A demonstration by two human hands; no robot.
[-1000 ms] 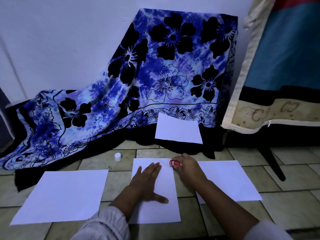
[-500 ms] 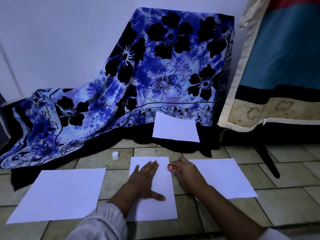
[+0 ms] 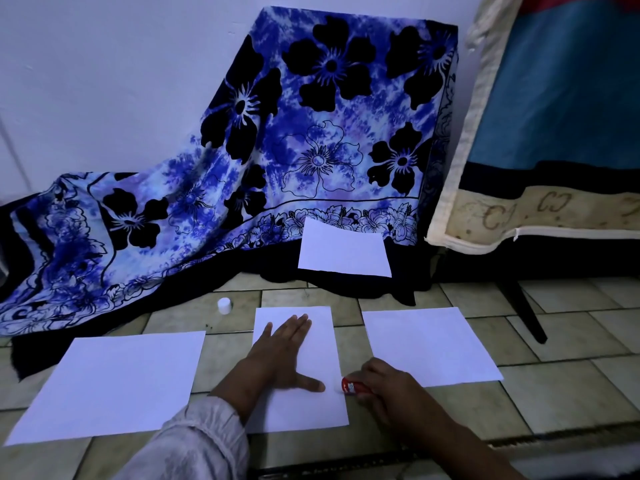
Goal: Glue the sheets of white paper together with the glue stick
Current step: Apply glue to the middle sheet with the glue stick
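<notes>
Now the left hand (image 3: 280, 355) lies flat on the middle sheet (image 3: 323, 351). Its fingers are straight and close together, pointing at the far edge, and its thumb is spread toward the right edge. It holds nothing and only presses the paper to the tiled floor (image 3: 554, 393).

The right hand (image 3: 384, 389) is curled round a red glue stick (image 3: 351, 387). The stick lies almost level, with its pale tip at the right edge of the middle sheet, down toward the near right corner and close to the left thumb.

To the right of the middle sheet, a strip of bare tile separates it from the right sheet (image 3: 429, 344), and the right wrist crosses the near end of that strip. To its left, a similar strip of tile runs along the left sheet (image 3: 114, 386), with the left forearm and pale sleeve (image 3: 194, 445) lying over the near part. No sheet overlaps another.

Beyond the middle sheet's far left corner a small white cap (image 3: 224, 305) stands on the tile, near but apart. Straight beyond the far edge comes open tile, then a fourth sheet (image 3: 344, 252) resting on the dark hem of a blue flowered cloth (image 3: 311, 133).

Far to the right of the middle sheet, past the right sheet, a mattress (image 3: 554, 98) leans, and a dark leg (image 3: 523, 313) stands on the floor.
</notes>
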